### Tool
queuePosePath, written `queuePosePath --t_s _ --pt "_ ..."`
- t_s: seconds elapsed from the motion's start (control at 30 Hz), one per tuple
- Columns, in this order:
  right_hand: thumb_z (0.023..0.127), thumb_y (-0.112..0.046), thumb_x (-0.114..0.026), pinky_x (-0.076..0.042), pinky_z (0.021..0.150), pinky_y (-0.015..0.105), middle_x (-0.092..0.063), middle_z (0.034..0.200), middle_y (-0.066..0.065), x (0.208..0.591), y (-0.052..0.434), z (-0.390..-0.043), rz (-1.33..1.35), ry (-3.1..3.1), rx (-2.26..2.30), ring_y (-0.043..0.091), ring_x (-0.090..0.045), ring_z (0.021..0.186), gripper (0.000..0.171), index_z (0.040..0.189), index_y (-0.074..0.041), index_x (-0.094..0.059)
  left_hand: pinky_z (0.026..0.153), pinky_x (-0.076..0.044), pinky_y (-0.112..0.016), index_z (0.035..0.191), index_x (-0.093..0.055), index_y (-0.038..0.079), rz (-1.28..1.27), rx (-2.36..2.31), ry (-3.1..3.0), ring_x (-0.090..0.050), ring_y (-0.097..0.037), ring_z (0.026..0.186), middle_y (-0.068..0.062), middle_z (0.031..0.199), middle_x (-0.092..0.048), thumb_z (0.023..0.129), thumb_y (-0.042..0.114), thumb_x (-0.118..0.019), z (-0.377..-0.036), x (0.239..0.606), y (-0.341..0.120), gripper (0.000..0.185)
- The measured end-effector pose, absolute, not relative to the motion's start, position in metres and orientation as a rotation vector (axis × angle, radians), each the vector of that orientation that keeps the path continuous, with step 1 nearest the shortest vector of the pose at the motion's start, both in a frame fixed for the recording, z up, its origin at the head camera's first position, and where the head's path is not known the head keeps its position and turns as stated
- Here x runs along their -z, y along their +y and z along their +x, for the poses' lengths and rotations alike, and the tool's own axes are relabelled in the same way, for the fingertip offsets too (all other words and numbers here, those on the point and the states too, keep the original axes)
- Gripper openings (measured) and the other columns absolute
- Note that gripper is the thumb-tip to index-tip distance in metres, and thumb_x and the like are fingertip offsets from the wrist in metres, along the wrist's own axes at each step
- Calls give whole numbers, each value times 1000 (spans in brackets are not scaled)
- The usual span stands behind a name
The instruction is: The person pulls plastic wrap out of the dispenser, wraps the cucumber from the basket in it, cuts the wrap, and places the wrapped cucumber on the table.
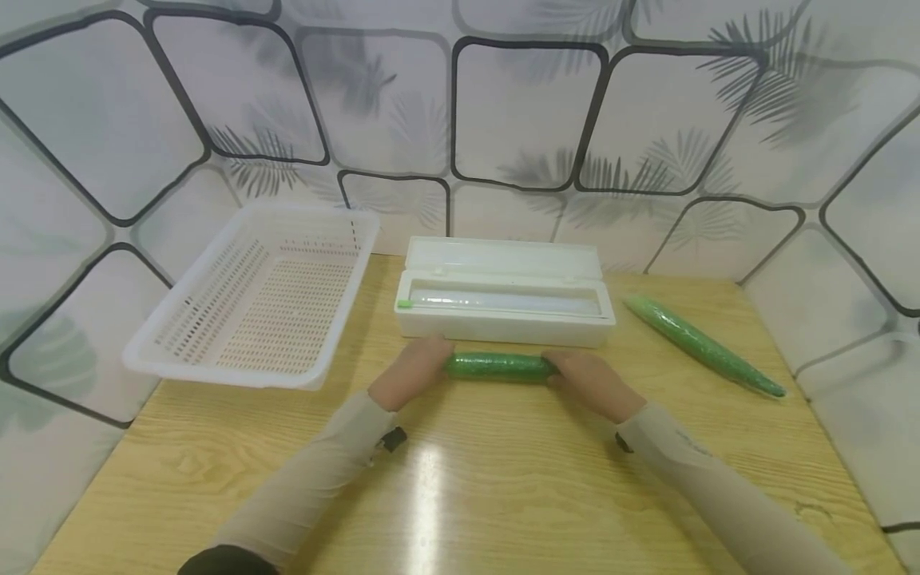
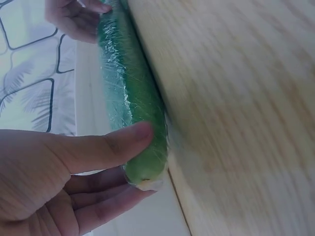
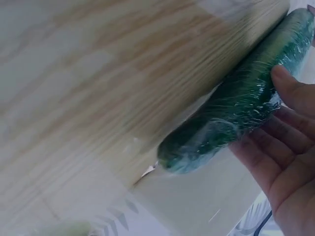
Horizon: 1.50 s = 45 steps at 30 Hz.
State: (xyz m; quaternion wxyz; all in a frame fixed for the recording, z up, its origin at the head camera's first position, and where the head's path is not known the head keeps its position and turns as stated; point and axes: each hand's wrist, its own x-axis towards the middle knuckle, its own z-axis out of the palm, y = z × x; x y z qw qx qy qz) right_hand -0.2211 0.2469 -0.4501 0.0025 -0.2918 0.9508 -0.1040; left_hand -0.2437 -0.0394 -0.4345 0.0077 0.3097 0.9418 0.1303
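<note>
We see both hands grasping the film-wrapped cucumber (image 1: 498, 366) on the counter (image 1: 460, 479) — left hand (image 1: 410, 374) gripping one end, right hand (image 1: 591, 382) the other — white wrap dispenser (image 1: 503, 299) just beyond the grip, second wrapped cucumber (image 1: 700, 345) well right, basket (image 1: 259, 295) left.

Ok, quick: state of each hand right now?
Left hand: holding one end of the wrapped cucumber.
Right hand: holding its other end.

counter (image 1: 467, 495): pale wood grain
far left: white slotted basket (image 1: 259, 295)
far middle: open white wrap dispenser (image 1: 503, 299)
centre: wrapped cucumber (image 1: 499, 366)
right: second wrapped cucumber (image 1: 700, 345)
</note>
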Motion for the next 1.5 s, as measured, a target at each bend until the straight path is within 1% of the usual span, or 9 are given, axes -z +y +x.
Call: queuePosePath --t_s 0.1,0.23,0.4,0.5,0.7,0.97,1.1,1.3,1.5 --pt "83 -14 -68 -51 93 43 -64 115 18 450 250 -223 -892 2957 360 31 -62 106 45 122 3 -53 71 -54 -33 81 -60 4 1026 -454 2961 -61 -22 73 -10 80 -65 82 0 -62 -242 434 -42 5" --pt "78 -8 -73 -49 96 46 -60 119 20 451 256 -226 -901 2949 390 34 -59 110 54 125 3 -51 70 -54 -33 81 -55 5 1091 -471 2979 -59 -21 74 -9 80 -63 88 -2 -51 -242 434 -46 11" --pt "78 7 -66 -53 87 42 -62 103 17 453 263 -230 -915 2997 412 32 -63 96 39 114 4 -52 68 -55 -32 89 -54 2 1100 -388 2983 -60 -21 74 -12 83 -63 90 -4 -47 -244 436 -45 10" --pt "74 10 -67 -54 83 40 -61 96 14 453 266 -231 -905 3015 443 30 -63 90 34 105 2 -55 68 -55 -32 98 -54 -1 1087 -319 2967 -62 -23 76 -14 85 -63 91 -3 -48 -247 437 -44 10" --pt "69 7 -73 -55 82 41 -61 98 14 452 269 -231 -929 3035 441 30 -63 90 38 103 2 -58 66 -55 -30 102 -50 -2 1097 -288 2959 -61 -25 76 -14 87 -60 91 -4 -47 -248 440 -44 11" --pt "69 -4 -78 -47 95 49 -60 112 20 451 292 -238 -782 3004 538 36 -58 106 52 116 3 -56 62 -53 -28 96 -50 0 1080 -321 2964 -56 -18 71 -11 85 -56 91 -5 -47 -246 437 -47 8" --pt "68 -4 -78 -47 94 50 -63 106 18 446 297 -238 -767 2999 614 36 -59 103 45 109 2 -59 61 -53 -28 95 -50 0 1077 -326 2969 -56 -19 71 -11 84 -57 90 -6 -48 -246 436 -46 8" --pt "69 3 -75 -52 79 45 -63 89 13 449 297 -238 -851 3040 655 29 -60 85 25 91 0 -62 64 -53 -30 90 -56 2 1034 -349 2938 -56 -18 73 -10 85 -60 90 -2 -51 -247 433 -45 6" --pt "70 8 -73 -52 78 44 -63 87 14 451 294 -236 -909 3113 609 28 -60 83 22 88 0 -62 82 -53 -35 99 -57 3 972 -476 2822 -60 -21 88 -10 96 -63 93 1 -46 -248 430 -46 13"
